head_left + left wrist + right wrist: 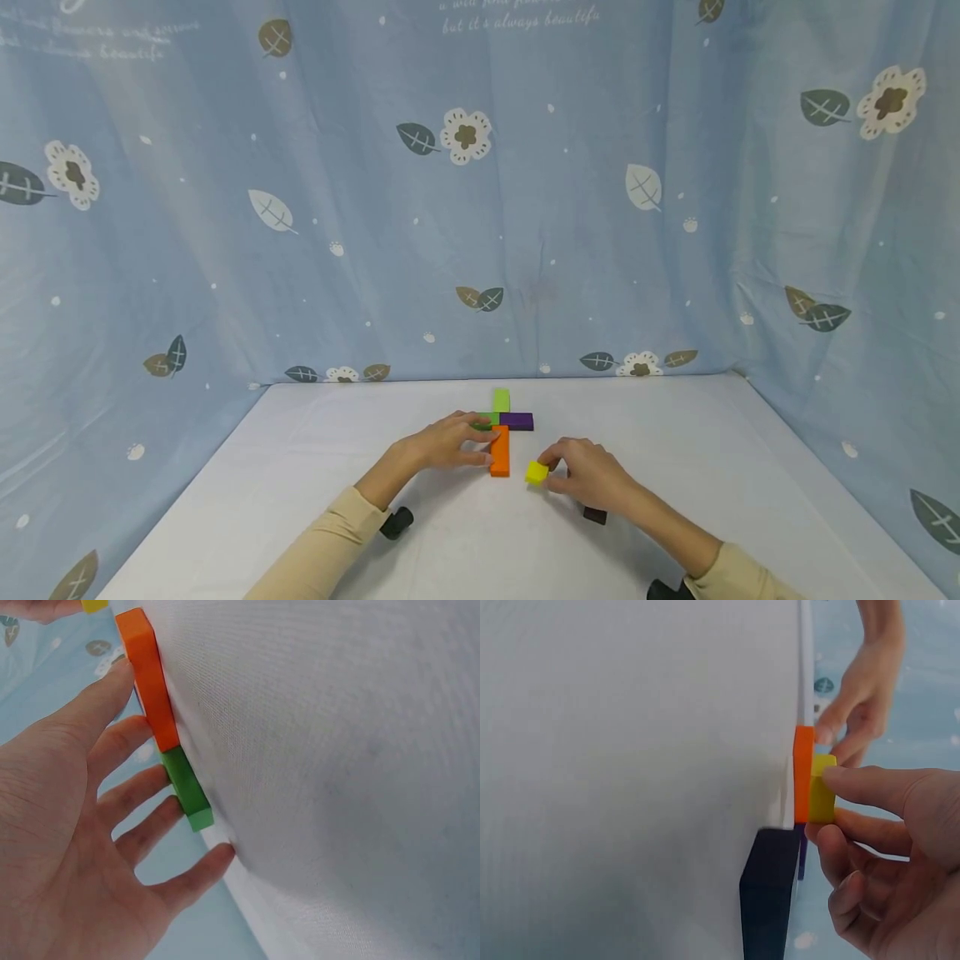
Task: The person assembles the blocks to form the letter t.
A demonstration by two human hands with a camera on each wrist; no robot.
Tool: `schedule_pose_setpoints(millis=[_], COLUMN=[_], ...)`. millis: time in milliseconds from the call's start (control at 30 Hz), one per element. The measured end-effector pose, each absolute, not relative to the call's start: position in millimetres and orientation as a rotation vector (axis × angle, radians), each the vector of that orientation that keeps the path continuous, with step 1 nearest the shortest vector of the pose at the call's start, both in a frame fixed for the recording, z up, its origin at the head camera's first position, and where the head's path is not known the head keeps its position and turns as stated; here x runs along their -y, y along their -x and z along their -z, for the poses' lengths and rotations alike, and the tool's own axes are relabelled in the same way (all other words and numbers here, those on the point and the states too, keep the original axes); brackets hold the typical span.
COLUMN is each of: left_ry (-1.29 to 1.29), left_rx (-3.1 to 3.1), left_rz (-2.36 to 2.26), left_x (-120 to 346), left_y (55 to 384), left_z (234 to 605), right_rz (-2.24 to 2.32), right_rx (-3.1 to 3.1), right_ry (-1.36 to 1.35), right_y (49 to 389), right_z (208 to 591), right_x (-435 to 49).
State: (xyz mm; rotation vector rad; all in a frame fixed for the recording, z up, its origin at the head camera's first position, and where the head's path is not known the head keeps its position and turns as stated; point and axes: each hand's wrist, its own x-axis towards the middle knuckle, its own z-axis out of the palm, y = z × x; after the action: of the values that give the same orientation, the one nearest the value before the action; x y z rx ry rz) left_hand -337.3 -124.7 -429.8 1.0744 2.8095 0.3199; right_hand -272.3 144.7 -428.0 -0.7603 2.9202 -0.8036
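Note:
My right hand (596, 477) pinches a small yellow block (536, 472) between thumb and fingers, held to the right of the long orange block (499, 457). On the other side, my left hand (448, 442) rests with spread, fairly straight fingers against the orange block and a green block (187, 787). The orange block lies lengthwise, its far end meeting the green block and a purple block (517, 422), which lie side by side across it. Beyond them is a lime-green block (502, 400). In the head view, the left fingers partly hide the green block.
A black block (595, 515) lies on the white tabletop (360, 567) beneath the right wrist. Blue patterned curtains (525, 208) enclose the back and both sides of the table. Dark camera mounts (397, 522) show at the wrists.

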Motion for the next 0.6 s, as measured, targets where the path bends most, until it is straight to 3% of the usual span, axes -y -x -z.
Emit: schedule_pose_setpoints(millis=[600], left_ry=[-1.076], left_rx=[-2.81], left_rz=[-0.328], left_x=[125.4], left_y=[338.4], left_z=[430.9], right_rz=[0.76], right_rx=[-2.881], right_ry=[0.804], right_y=[268.8], right_z=[430.9], right_x=[-125.6])
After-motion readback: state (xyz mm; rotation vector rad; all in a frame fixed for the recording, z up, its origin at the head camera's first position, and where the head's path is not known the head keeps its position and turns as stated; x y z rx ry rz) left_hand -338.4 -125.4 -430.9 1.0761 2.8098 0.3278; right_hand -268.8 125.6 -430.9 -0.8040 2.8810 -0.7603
